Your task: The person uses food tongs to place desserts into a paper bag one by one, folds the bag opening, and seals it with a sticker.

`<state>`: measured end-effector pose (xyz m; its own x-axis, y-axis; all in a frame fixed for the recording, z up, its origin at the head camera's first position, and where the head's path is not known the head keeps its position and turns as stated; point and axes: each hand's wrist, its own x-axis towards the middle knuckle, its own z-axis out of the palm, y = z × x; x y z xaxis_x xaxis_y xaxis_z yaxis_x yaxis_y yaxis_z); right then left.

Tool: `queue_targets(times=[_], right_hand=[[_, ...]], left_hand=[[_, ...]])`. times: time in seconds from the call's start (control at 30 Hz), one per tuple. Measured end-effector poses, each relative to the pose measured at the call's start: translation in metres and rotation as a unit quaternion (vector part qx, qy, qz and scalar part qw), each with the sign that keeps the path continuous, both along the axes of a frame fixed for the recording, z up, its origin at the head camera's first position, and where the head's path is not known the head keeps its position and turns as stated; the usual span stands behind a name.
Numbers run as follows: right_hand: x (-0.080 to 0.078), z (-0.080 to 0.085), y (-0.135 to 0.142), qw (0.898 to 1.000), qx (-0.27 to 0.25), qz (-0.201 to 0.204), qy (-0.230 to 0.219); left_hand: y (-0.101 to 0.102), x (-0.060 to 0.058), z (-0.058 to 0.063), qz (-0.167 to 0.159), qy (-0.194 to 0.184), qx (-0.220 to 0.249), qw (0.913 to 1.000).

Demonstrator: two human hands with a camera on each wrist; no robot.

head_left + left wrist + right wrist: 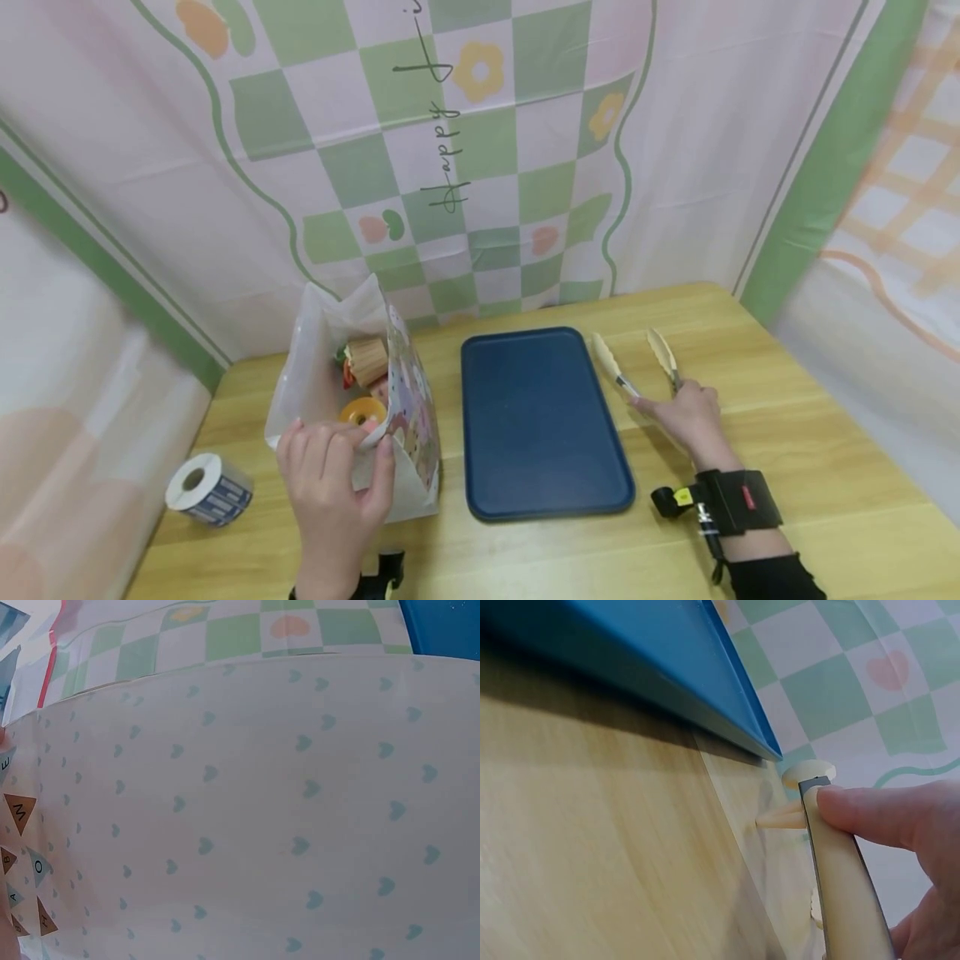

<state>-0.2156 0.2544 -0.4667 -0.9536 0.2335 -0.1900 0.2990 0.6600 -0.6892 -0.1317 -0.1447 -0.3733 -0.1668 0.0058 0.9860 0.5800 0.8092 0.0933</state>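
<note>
My left hand [330, 475] grips the near rim of a paper gift bag [416, 408], fingers over the edge and thumb at its right corner. The bag's mouth is spread, showing a brown ridged item [367, 360] with red and green bits beside it, and an orange ring [363, 410] below. The lower contents are hidden. In the left wrist view the bag's heart-printed side [255, 810] fills most of the picture. My right hand [688, 417] holds a pair of tongs [617, 371] with cream tips spread apart, thumb along one arm.
A dark blue tray [543, 425] lies on the wooden table [810, 442] between the bag and the tongs. To the left of the bag stands a roll of labels [210, 490]. A patterned curtain [480, 167] hangs behind the table's far edge.
</note>
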Motion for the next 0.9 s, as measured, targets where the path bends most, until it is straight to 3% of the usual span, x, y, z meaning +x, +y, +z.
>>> queue_targets(times=[0.23, 0.37, 0.57, 0.77, 0.9], right_hand=[[0.001, -0.001, 0.004, 1.000, -0.013, 0.002, -0.002], [-0.001, 0.001, 0.002, 1.000, 0.002, 0.016, 0.016], [-0.009, 0.023, -0.009, 0.995, 0.043, 0.059, 0.064], [-0.025, 0.063, -0.045, 0.978, 0.054, 0.142, 0.141], [-0.043, 0.079, -0.086, 0.955, -0.014, 0.239, 0.178]], left_hand=[[0.002, 0.001, 0.002, -0.002, -0.001, 0.003, 1.0000], [0.004, 0.001, 0.005, -0.007, 0.020, 0.021, 0.9996], [0.010, 0.001, 0.010, 0.004, 0.040, 0.055, 0.9977], [0.012, 0.004, 0.008, 0.021, 0.022, 0.078, 0.9965], [0.011, 0.009, 0.007, 0.042, 0.029, 0.121, 0.9913]])
